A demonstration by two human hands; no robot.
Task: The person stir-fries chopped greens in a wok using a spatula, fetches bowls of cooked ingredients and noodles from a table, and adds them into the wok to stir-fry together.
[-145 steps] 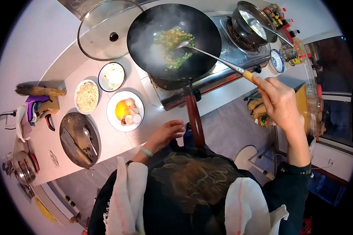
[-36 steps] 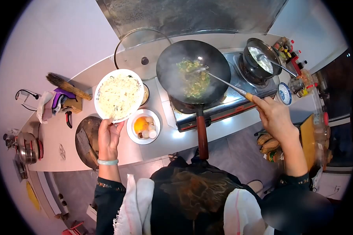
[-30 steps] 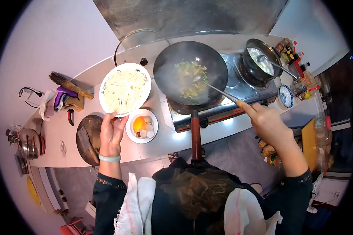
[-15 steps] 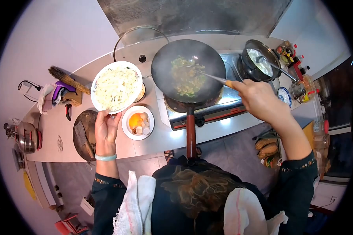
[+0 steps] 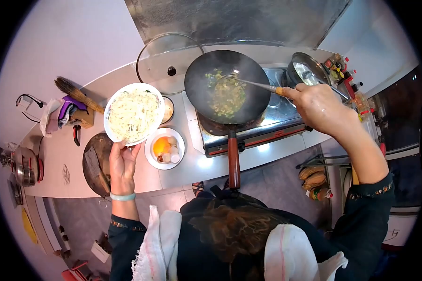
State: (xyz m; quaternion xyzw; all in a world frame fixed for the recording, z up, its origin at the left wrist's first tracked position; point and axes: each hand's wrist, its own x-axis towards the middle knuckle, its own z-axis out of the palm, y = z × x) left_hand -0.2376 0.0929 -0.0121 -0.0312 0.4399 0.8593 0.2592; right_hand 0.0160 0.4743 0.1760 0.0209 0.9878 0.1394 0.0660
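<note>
My left hand [image 5: 122,171], wearing a pale bracelet, grips the lower edge of a white bowl [image 5: 107,125] heaped with pale, rice-like food [image 5: 135,114]. The bowl is held over the counter, left of a black wok [image 5: 195,86]. My right hand [image 5: 320,107] is closed round the wooden end of a long metal cooking utensil [image 5: 258,85]. Its far end reaches into chopped green and brown food [image 5: 227,99] in the steaming wok; steam and food obscure the tip. The wok's red-brown handle [image 5: 233,161] points toward me, with neither hand on it.
The wok sits on a gas stove [image 5: 276,122], beside a dark pan [image 5: 297,65] with white contents. A glass lid [image 5: 171,71] leans behind. Below the bowl, a white plate [image 5: 149,158] holds orange yolk and shell-like pieces. A round board [image 5: 90,175] bears a cleaver. Bottles [image 5: 341,74] line the right.
My right hand has shifted right and slightly down, drawing the utensil's tip toward the wok's upper part. The bowl in my left hand sits slightly lower and further left. The whole view has shifted slightly.
</note>
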